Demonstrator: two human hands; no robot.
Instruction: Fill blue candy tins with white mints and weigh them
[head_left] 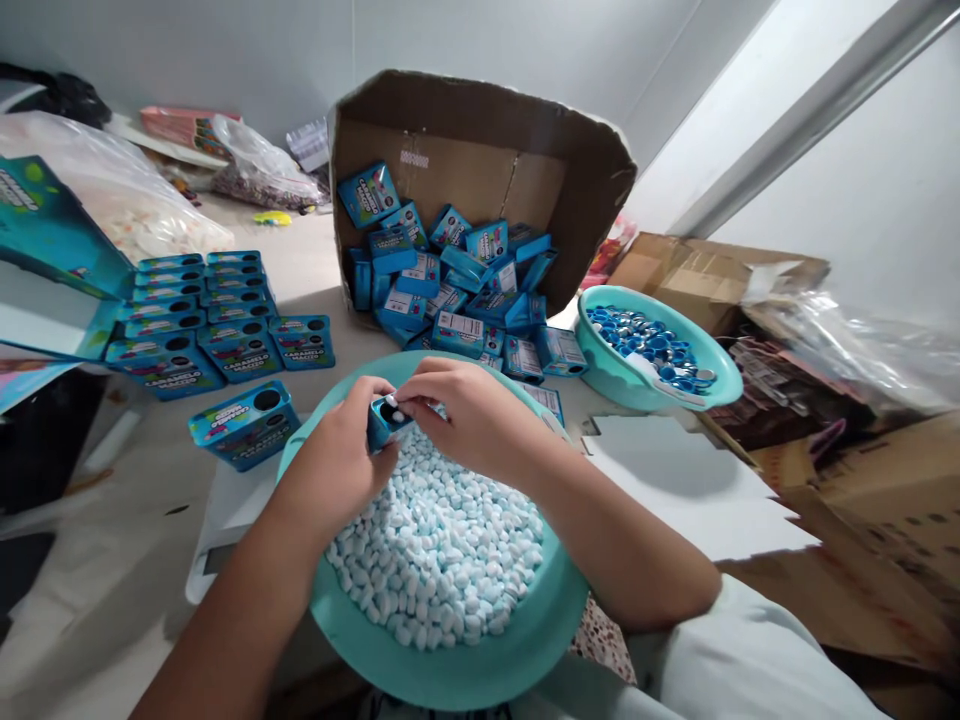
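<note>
Pale table [127, 600], two basins [450, 688] [609, 378], two hands [341, 445] [459, 405], one held box [380, 430]

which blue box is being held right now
The blue box in the left hand, above the white pieces, with the right hand at its top; no hand holds any of the other boxes.

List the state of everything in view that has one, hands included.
Left hand: closed around the small blue box
Small blue box: hole uncovered, white candy at it
Right hand: fingertips at the hole; grip unclear
Large teal bowl: partly filled with pale candies
Smaller teal bowl: holding blue pieces
Cardboard box: open side facing the person, blue boxes jumbled inside
Rowed boxes: upright
Scale: display unreadable
</note>
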